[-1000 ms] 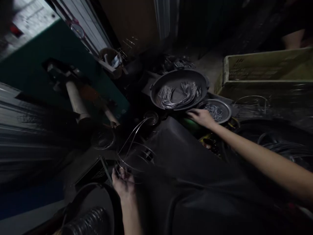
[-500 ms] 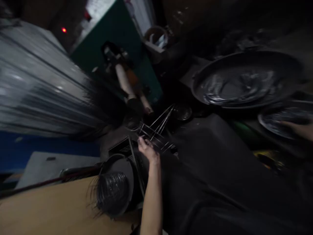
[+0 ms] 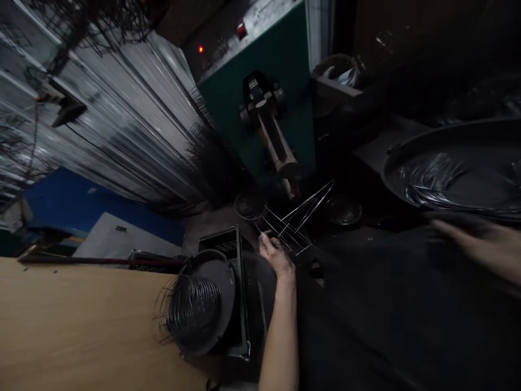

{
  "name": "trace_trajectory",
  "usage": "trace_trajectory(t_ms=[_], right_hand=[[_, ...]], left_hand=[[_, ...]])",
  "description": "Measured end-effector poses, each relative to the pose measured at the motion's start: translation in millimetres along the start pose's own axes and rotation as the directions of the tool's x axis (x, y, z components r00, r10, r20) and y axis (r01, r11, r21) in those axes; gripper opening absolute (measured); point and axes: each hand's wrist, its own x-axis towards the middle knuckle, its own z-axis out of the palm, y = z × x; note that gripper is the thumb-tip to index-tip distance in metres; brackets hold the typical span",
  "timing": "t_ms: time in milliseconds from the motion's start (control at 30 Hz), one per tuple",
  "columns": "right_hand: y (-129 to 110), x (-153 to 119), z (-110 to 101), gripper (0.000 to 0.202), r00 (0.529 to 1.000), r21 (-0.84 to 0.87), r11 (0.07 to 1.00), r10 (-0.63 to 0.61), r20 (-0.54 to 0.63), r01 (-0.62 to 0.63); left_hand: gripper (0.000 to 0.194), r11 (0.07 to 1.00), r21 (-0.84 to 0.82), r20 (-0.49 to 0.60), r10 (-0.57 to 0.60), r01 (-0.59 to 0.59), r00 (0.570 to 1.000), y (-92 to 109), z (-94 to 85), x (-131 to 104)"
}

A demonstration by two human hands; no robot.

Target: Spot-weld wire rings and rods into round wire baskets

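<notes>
My left hand (image 3: 277, 254) is closed on the near edge of a thin metal wire frame (image 3: 288, 231). The frame has crossed rods and a longer bent part reaching up to the right. Above it hangs the thick copper-coloured arm (image 3: 279, 141) of a green machine (image 3: 226, 92), apart from the frame. My right hand (image 3: 478, 241) is at the right, in front of a large round dark tray (image 3: 391, 163) of wire pieces (image 3: 435, 187). Motion blur smears its fingers, and what they hold, if anything, does not show.
Left of my forearm, a round pan (image 3: 226, 271) with wire rings (image 3: 193, 307) sits on a dark crate (image 3: 244, 326). A wooden board (image 3: 81, 326) lies at lower left. Two small round dishes, one on the left (image 3: 249, 206) and one on the right (image 3: 344, 210), flank the frame.
The view has swung, so the scene sits further right and lower. My right hand has moved from a smaller dish of pieces to in front of the large tray. My left hand keeps the wire frame.
</notes>
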Motion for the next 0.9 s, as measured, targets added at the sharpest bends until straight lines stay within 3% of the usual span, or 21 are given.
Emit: trace_trajectory(t_ms=[67, 133, 267, 433, 600, 900], right_hand=[[-36.1, -8.4, 24.2, 0.019, 0.976, 0.200, 0.966, 0.128, 0.175, -0.163], [-71.6, -16.6, 53.5, 0.016, 0.923, 0.371, 0.887, 0.133, 0.360, -0.273], [-114.6, -25.3, 96.4, 0.010, 0.904, 0.510, 0.821, 0.018, 0.428, -0.258], [-127.2, -29.5, 107.8, 0.010, 0.905, 0.572, 0.758, 0.057, 0.422, -0.315], [-132.9, -33.1, 111.8, 0.009, 0.876, 0.618, 0.671, 0.102, 0.471, -0.410], [-135.2, -30.5, 112.4, 0.015, 0.852, 0.570, 0.683, 0.153, 0.502, -0.458]], left_hand=[[0.052, 1.000, -0.018, 0.007, -0.012, 0.012, 1.000, -1.7, -3.6, 1.6], [0.051, 1.000, -0.019, 0.017, -0.009, 0.009, 1.000, -2.1, -6.1, 2.5], [0.050, 1.000, -0.002, 0.001, -0.012, 0.012, 1.000, -1.0, -7.9, 4.8], [0.054, 0.999, -0.004, -0.018, -0.052, 0.052, 0.998, -3.9, -11.0, 11.3], [0.059, 0.999, -0.003, -0.041, -0.048, 0.048, 0.998, -5.3, -12.0, 15.9], [0.052, 0.996, 0.037, -0.052, -0.080, 0.081, 0.995, 1.2, -9.0, 17.0]])
